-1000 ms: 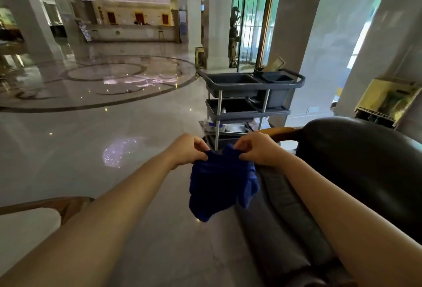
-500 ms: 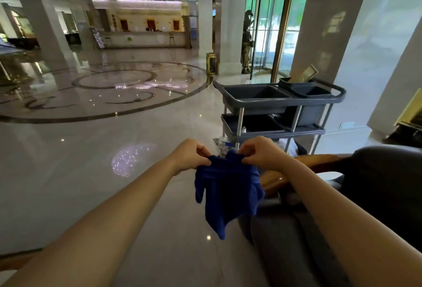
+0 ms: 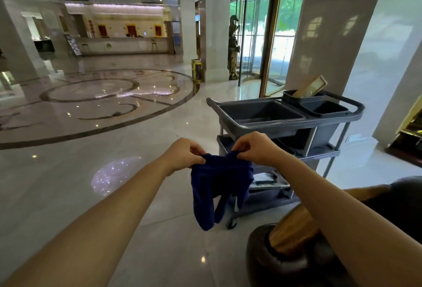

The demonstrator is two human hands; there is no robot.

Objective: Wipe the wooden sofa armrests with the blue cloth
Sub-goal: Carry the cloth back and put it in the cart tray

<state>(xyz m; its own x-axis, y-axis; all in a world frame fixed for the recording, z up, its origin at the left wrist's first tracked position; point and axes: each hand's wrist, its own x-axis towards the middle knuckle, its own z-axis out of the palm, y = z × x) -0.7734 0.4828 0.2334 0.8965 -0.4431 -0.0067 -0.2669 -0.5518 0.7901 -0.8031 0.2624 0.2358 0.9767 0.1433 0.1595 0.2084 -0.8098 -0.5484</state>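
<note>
Both hands hold the blue cloth (image 3: 219,186) up in front of me by its top edge. My left hand (image 3: 185,154) pinches its left corner and my right hand (image 3: 258,149) pinches its right corner, so the cloth hangs down crumpled between them. The wooden sofa armrest (image 3: 294,229) lies at the lower right, below my right forearm, on the dark leather sofa (image 3: 280,266). The cloth is in the air, apart from the armrest.
A grey three-shelf cleaning cart (image 3: 285,124) stands just beyond my hands, with tubs on top. Polished marble floor (image 3: 96,154) stretches left. A wide pillar (image 3: 335,30) and a revolving glass door (image 3: 258,30) are behind the cart. A gold stand (image 3: 411,124) sits far right.
The view has swung left and up, so the sofa slid to the lower right and the cart came nearer the centre. Both hands keep the cloth stretched between them.
</note>
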